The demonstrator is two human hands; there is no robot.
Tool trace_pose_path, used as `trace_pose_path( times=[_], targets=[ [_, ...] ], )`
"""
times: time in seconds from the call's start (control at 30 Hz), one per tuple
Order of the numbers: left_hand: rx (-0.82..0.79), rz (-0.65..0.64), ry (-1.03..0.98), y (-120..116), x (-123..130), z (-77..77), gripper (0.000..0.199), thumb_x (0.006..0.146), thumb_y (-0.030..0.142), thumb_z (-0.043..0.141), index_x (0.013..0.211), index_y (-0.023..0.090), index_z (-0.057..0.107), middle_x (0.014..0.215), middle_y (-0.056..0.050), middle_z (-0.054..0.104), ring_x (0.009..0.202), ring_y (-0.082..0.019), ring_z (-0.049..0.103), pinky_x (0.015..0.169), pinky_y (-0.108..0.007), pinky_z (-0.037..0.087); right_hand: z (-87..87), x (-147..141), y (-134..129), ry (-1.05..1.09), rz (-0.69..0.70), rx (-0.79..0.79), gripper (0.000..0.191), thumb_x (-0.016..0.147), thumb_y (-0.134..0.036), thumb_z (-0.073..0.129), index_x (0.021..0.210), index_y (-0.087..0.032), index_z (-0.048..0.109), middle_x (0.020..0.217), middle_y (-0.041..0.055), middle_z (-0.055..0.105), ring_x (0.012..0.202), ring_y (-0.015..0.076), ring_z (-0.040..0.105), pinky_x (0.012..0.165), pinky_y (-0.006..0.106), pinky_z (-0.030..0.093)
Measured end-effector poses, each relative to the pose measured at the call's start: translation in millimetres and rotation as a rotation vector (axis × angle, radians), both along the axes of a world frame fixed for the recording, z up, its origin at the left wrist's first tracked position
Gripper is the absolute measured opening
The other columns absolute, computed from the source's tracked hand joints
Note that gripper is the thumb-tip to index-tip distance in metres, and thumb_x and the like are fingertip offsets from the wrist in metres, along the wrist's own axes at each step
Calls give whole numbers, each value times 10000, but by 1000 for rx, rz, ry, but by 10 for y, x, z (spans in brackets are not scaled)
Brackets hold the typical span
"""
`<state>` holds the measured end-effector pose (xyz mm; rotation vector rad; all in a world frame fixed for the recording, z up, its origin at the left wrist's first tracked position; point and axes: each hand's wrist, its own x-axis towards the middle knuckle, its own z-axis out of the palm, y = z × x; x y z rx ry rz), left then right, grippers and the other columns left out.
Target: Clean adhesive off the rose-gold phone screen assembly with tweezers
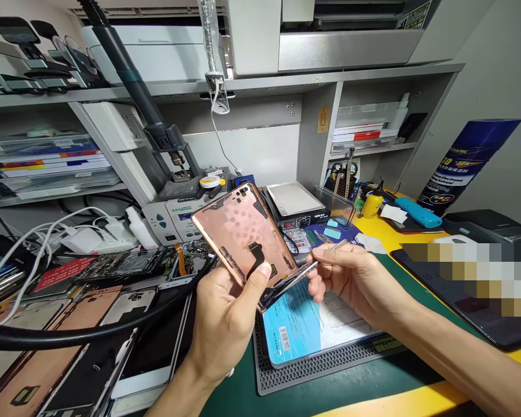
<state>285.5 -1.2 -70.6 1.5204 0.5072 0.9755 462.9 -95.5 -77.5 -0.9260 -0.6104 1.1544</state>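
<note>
The left hand is clamped on a copper-coloured phone shell, thumb across its lower end and fingers behind. The shell is held tilted above the tabletop, its far end leaning left, with a dark flex cable on its face. The right hand is closed around metal tweezers, pinched between thumb and fingers. The tweezers reach left to the shell's near edge; whether the tips grip anything there cannot be told.

Below both hands, a blue-and-white package rests on a grey honeycomb-edged mat. To the left lie several other phone shells, crossed by a thick black hose. Farther off is a flat-topped heating plate; at far right, a blue spray can stands beyond a light-blue tool.
</note>
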Motion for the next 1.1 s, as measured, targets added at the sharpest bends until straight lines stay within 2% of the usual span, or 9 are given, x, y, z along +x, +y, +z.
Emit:
trace_pose_path(
  times=[0.23, 0.4, 0.53, 0.93, 1.1],
  targets=[
    [29, 12, 25, 15, -3, -4, 138, 866, 283, 705, 789, 181, 758, 832, -29, 775, 753, -185, 688, 700, -249, 542, 27, -1, 11, 18, 3, -18, 150, 794, -210, 769, 770, -63, 751, 674, 109, 711, 533, 197, 699, 491, 240, 596],
    [18, 2, 27, 15, -10, -5, 128, 856, 278, 716, 882, 178, 793, 960, -55, 801, 852, -224, 719, 767, -285, 564, 43, -12, -6, 34, 5, -44, 135, 791, -194, 754, 757, -63, 748, 659, 107, 707, 522, 193, 694, 484, 233, 592],
    [24, 0, 21, 23, -16, -20, 134, 863, 284, 716, 890, 179, 796, 987, -56, 804, 848, -218, 721, 769, -283, 563, 45, -12, -11, 36, 6, -50, 134, 790, -192, 753, 756, -63, 746, 657, 108, 707, 521, 191, 693, 488, 230, 589],
    [41, 2, 24, 5, -11, 10, 111, 855, 274, 720, 846, 183, 783, 917, -46, 799, 810, -209, 713, 749, -274, 561, 39, -6, -9, 32, 17, -51, 125, 798, -192, 741, 757, -74, 744, 653, 95, 703, 522, 181, 690, 492, 225, 590],
    [29, -24, 24, 6, -23, -1, 121, 876, 259, 702, 917, 197, 797, 942, -29, 796, 906, -216, 723, 811, -263, 556, 49, -9, -8, 44, 14, -72, 117, 800, -182, 731, 764, -71, 746, 661, 101, 707, 527, 182, 693, 490, 224, 592]
  ],
)
